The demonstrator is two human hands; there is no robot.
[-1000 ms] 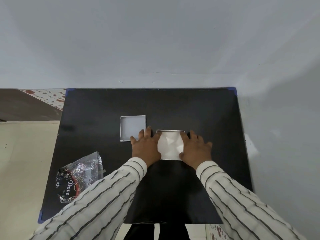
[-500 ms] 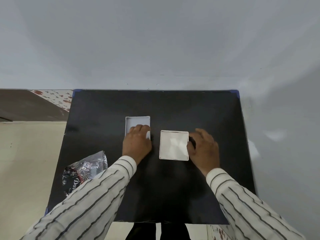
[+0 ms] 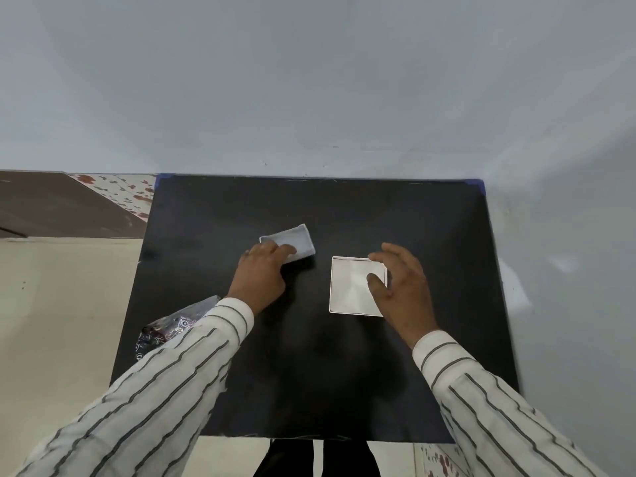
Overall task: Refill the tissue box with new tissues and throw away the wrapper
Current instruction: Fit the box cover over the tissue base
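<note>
Presently we lift the box lid [image 3: 290, 243] in our left hand [image 3: 262, 274] to cap the filled tissue box [image 3: 351, 287]; right hand [image 3: 401, 287] spread wide steadies it; wrapper [image 3: 172, 327] awaits disposal.

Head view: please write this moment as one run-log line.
left hand: grips tilted box lid | right hand: open over filled tissue box | wrapper: on black table, left
</note>
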